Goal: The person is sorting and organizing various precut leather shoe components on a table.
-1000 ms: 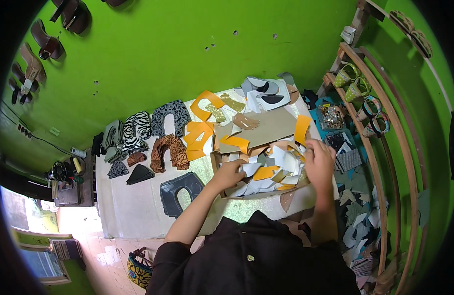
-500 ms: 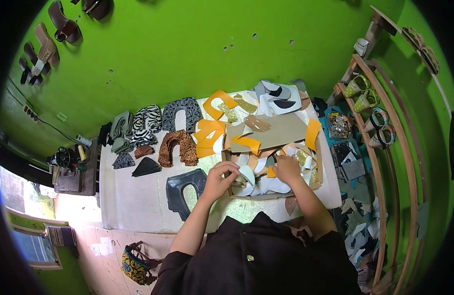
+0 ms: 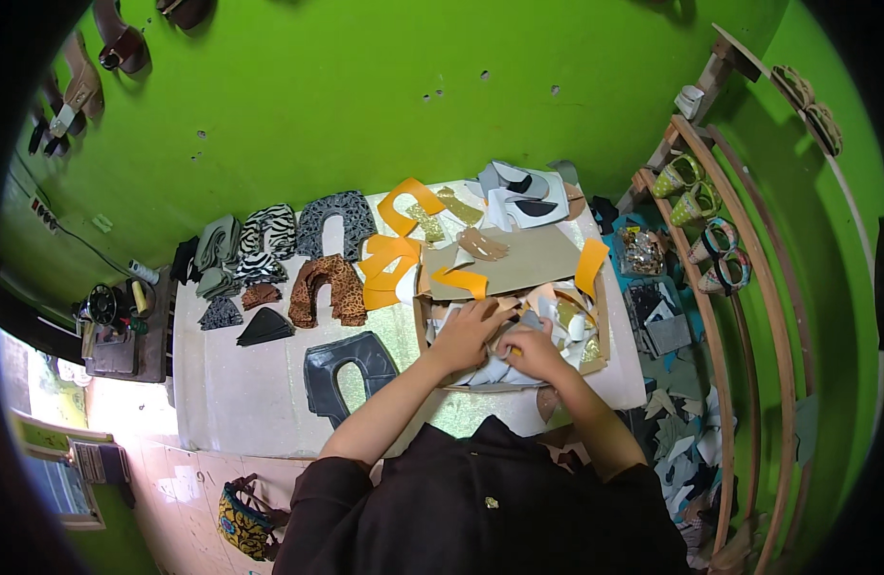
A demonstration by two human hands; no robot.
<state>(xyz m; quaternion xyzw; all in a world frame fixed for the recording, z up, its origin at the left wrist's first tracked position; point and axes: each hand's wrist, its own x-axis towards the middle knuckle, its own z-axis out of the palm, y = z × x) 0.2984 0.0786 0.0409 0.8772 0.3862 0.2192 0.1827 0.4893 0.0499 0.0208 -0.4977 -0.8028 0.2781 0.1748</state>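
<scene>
Within the cardboard box (image 3: 603, 335) on the desk (image 3: 236, 407), scraps (image 3: 578, 329) are touched by the loosely spread left hand (image 3: 464, 337); the right hand (image 3: 535, 351) is curled among them, whether clamped on any cannot be told

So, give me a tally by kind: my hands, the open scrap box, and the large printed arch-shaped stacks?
Hands (left hand, right hand): 2
Open scrap box: 1
Large printed arch stacks (zebra, leopard, grey-patterned): 3
Total: 6
</scene>
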